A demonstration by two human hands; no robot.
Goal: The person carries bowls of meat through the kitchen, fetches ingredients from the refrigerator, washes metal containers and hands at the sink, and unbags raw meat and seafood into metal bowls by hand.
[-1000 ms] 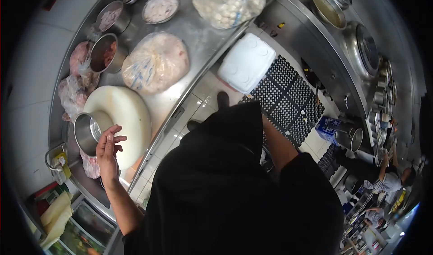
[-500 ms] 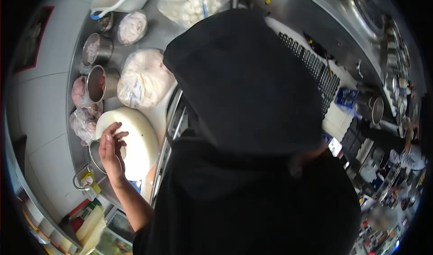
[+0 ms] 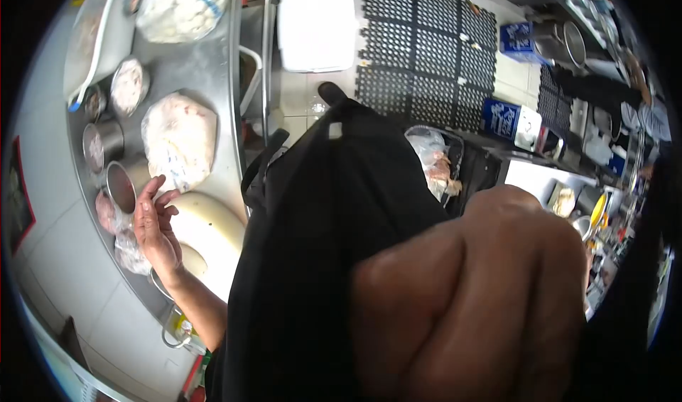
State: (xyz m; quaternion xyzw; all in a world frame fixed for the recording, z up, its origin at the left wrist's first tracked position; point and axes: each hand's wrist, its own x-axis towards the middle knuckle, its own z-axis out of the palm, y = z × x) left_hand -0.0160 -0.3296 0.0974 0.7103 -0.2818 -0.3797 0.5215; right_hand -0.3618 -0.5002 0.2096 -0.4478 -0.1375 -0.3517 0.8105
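Observation:
My left hand hovers over or beside a thick round white block, perhaps a chopping board, on the steel counter. Its fingers are apart and slightly bent, with nothing in them. Close to it stands a steel pot with something reddish inside. A tied plastic bag of pale food lies just beyond the block. Very near the camera, my right hand looms large and blurred. Its fingers are curled and pressed together; whatever they may hold is hidden.
Along the counter are a steel pot, a bowl of pale food, a bag of white pieces and wrapped meat. A white lidded box and black mats are on the floor. Another person stands far right.
The large black shape that blocked the middle is gone, and floor and box now show. My right hand has come into view close up. The view has shifted; my left hand stays near the block.

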